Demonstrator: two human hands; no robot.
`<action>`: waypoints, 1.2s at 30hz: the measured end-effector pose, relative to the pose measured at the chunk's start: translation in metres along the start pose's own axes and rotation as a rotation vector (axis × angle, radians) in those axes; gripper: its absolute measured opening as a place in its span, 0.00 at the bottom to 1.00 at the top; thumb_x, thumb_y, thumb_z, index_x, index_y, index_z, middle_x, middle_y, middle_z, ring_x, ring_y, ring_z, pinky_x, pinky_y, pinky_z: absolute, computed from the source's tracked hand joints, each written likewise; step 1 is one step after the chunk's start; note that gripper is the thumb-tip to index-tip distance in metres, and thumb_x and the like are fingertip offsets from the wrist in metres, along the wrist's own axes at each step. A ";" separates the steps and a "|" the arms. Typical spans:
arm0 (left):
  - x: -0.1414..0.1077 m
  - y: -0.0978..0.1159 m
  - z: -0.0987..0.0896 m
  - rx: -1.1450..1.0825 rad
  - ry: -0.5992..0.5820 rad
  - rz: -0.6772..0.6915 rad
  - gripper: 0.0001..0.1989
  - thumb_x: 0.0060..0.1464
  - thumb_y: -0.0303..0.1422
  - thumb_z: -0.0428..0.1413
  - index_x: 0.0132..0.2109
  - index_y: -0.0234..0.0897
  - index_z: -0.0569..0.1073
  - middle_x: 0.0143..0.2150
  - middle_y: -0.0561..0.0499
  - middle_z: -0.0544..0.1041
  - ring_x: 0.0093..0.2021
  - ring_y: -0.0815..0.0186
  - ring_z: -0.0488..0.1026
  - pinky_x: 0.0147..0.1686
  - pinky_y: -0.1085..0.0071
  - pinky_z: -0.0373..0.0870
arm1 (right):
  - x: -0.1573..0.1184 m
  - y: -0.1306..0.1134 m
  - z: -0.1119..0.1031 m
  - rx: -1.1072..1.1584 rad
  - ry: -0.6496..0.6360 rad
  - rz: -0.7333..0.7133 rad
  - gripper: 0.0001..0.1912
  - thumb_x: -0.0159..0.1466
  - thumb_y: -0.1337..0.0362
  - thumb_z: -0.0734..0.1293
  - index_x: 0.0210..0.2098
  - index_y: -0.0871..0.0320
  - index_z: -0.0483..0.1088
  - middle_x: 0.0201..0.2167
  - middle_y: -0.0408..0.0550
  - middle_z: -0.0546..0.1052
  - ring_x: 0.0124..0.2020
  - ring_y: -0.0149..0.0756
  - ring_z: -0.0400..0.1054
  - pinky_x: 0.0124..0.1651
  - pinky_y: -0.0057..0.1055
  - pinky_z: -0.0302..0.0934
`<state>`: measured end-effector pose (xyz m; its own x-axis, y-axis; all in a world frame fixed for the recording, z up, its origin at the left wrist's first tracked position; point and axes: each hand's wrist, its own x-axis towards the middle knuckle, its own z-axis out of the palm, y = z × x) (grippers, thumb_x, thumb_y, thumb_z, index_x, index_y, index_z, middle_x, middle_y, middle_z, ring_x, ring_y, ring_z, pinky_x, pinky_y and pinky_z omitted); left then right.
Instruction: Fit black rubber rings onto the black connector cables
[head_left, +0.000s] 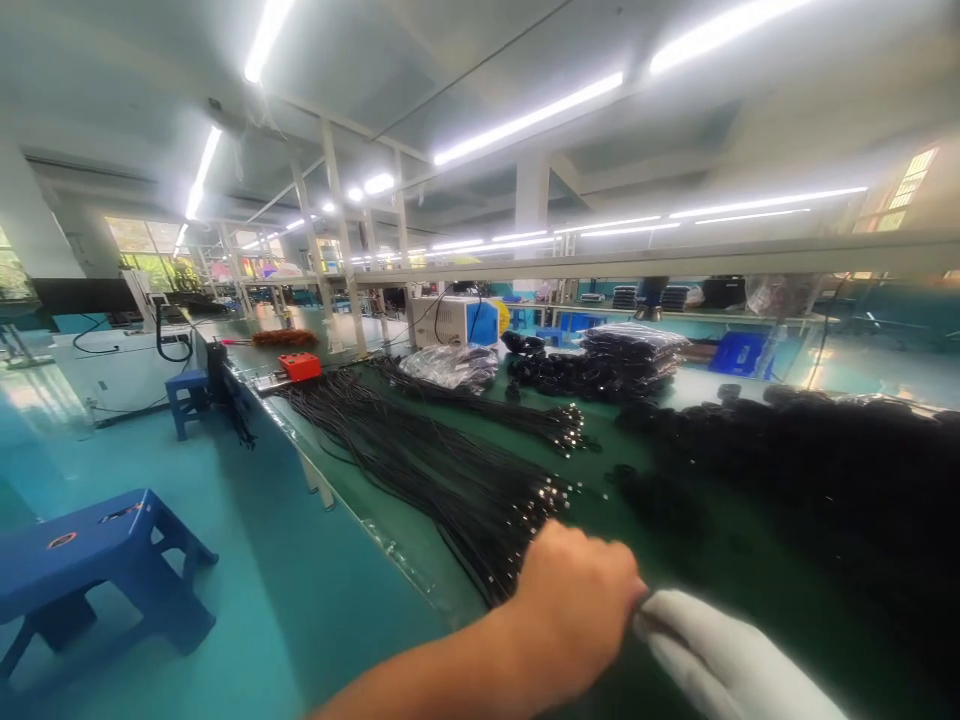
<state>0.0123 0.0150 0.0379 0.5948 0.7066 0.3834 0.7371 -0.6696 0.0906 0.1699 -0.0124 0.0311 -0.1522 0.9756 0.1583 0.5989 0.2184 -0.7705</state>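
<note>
My bare left grip (577, 610) is curled closed and my gloved right grip (724, 640) pinches beside it, seemingly both on a small dark piece (643, 598) over the bench's (611, 425) near side; its direction is too blurred to tell. I judge things partway: black cables (442, 460) at left look untreated, the dark heap (825, 460) at right perhaps done. Those cables run far left to near right, pale tips (551, 493) nearest.

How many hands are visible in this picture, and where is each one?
2. The bare left hand is at the lower centre, in front of the black cables; the white-gloved right hand is just to its right. I see no others.
</note>
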 end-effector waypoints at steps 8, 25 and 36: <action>0.033 -0.020 -0.018 -0.313 -0.147 0.079 0.09 0.59 0.31 0.52 0.32 0.37 0.74 0.33 0.53 0.77 0.36 0.67 0.71 0.41 0.70 0.62 | 0.005 0.025 0.006 0.856 -0.473 0.168 0.18 0.61 0.51 0.59 0.38 0.60 0.66 0.29 0.49 0.76 0.15 0.29 0.65 0.18 0.27 0.60; 0.088 -0.012 0.010 -0.502 -0.334 0.350 0.12 0.60 0.32 0.48 0.35 0.38 0.76 0.34 0.55 0.76 0.37 0.69 0.69 0.42 0.73 0.60 | 0.011 0.060 0.014 1.640 -0.901 0.137 0.22 0.59 0.58 0.64 0.45 0.70 0.68 0.35 0.61 0.78 0.34 0.49 0.75 0.33 0.46 0.68; 0.028 -0.017 0.065 -0.224 -0.193 0.206 0.15 0.63 0.32 0.41 0.32 0.38 0.70 0.29 0.52 0.73 0.28 0.67 0.70 0.28 0.74 0.63 | 0.003 0.064 -0.090 1.807 -0.193 -0.177 0.12 0.62 0.63 0.64 0.29 0.57 0.55 0.21 0.35 0.54 0.22 0.24 0.55 0.28 0.25 0.57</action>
<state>0.0370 0.0611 -0.0122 0.7889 0.5677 0.2354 0.5200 -0.8207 0.2366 0.2784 0.0068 0.0382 -0.2691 0.9017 0.3384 -0.9000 -0.1103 -0.4218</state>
